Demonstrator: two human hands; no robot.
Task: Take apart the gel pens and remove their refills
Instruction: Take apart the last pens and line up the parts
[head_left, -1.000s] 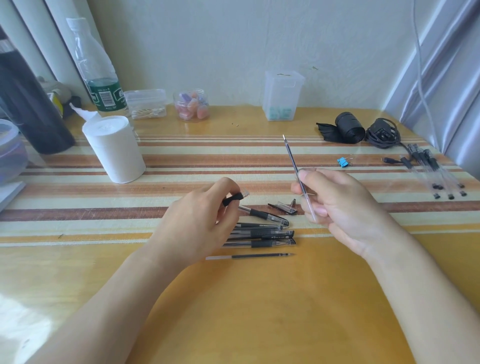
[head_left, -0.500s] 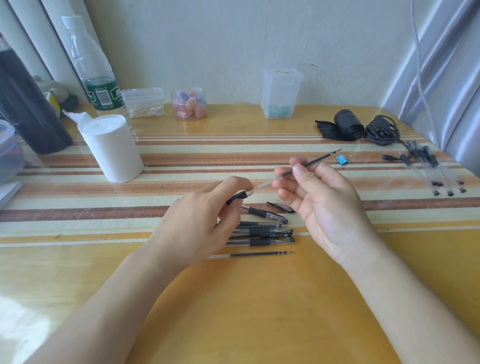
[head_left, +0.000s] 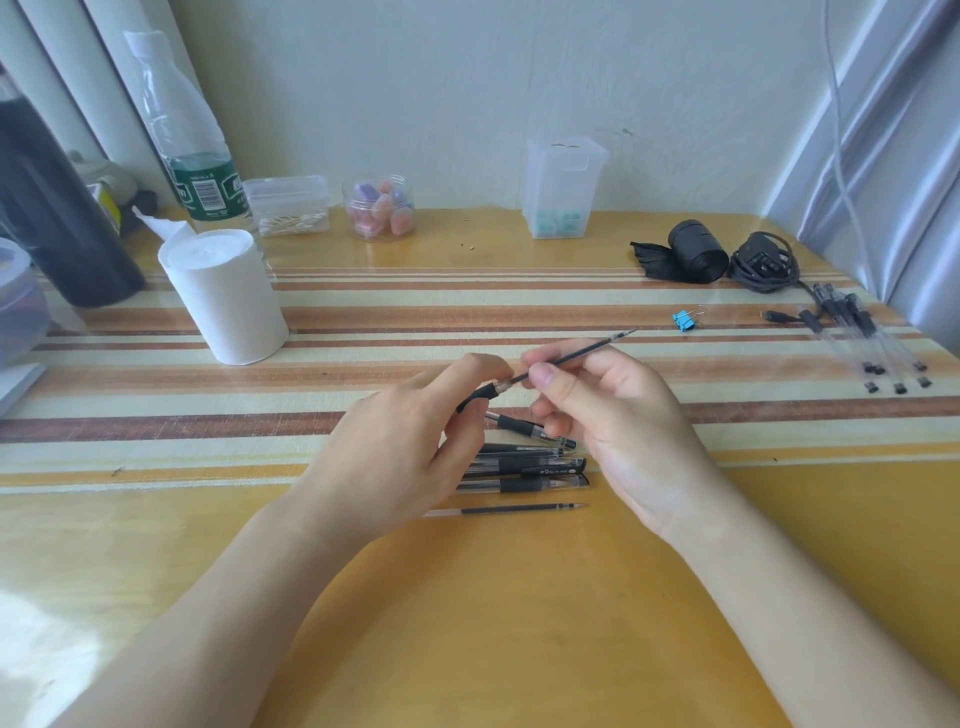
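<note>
the left hand (head_left: 395, 447) covers the near ends of the gel pens (head_left: 524, 465) piled under it, and the right hand (head_left: 618, 415) hides part of another. the left fingers curl round a black rubber grip section (head_left: 475, 399). the right thumb and fingers pinch a thin dark refill (head_left: 576, 356), its end meeting the grip's clear collar above the pile. a loose refill (head_left: 519, 510) lies just nearer. the table (head_left: 467, 597) is glossy yellow wood with a striped band, against a pale textured wall. clear barrels (head_left: 878, 348) lie far right, blurred.

Soft daylight, tabletop (head_left: 519, 623) glare, wide-angle edge bending
</note>
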